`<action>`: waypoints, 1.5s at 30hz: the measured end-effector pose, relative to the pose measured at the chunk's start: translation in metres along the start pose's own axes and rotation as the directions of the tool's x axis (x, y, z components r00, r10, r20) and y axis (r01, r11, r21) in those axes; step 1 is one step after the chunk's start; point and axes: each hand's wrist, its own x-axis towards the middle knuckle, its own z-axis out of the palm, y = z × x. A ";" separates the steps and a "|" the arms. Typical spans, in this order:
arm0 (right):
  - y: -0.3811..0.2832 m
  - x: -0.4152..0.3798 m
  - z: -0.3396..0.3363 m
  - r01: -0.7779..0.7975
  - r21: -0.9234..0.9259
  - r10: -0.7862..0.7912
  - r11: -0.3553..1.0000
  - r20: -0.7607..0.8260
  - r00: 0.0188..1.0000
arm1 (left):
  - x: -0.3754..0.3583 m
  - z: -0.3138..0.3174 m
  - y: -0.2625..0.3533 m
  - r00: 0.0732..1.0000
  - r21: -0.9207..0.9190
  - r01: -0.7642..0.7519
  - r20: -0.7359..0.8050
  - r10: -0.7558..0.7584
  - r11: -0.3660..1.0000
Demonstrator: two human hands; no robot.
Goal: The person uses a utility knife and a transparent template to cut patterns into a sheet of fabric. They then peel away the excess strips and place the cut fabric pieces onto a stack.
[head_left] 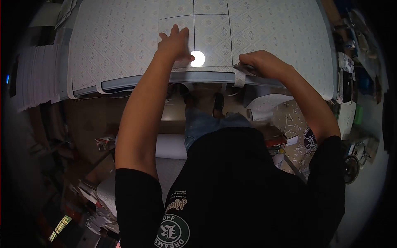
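Note:
A pale patterned sheet [120,41], which looks like fabric or wallpaper, covers the table and is marked with dark straight lines. My left hand [175,44] rests on it with fingers spread, left of the long line. Beside its thumb is a bright white round spot [198,59]. My right hand [266,64] is closed near the table's front edge. A small dark tool [238,67] pokes out of that fist, its kind mostly hidden by the fingers. Just below it, a narrow strip of the sheet [240,78] hangs over the edge.
The grey table edge [202,77] runs in front of my body. At the left stands a stack of white sheets [37,76]. A white roll [170,146] lies under the table side, and paper scraps [295,120] litter the floor at right.

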 end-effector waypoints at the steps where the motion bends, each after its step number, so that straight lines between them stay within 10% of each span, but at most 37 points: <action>1: -0.002 0.001 -0.001 -0.015 -0.020 0.015 1.000 0.017 1.000 | 0.000 0.000 -0.001 1.000 0.005 -0.005 -0.014 0.005 1.000; 17: -0.054 0.086 0.043 0.036 0.108 -0.027 0.994 -0.079 0.996 | 0.007 0.012 -0.010 0.998 0.148 -0.008 -0.055 0.016 0.989; 23: -0.060 0.100 0.048 0.077 0.010 -0.076 0.997 -0.065 0.995 | 0.006 -0.018 -0.045 0.971 0.158 -0.208 0.155 0.183 0.965; 45: -0.113 0.191 0.101 0.130 0.098 -0.106 0.987 -0.217 0.970 | 0.011 -0.007 -0.076 0.919 0.292 -0.377 0.003 0.394 0.879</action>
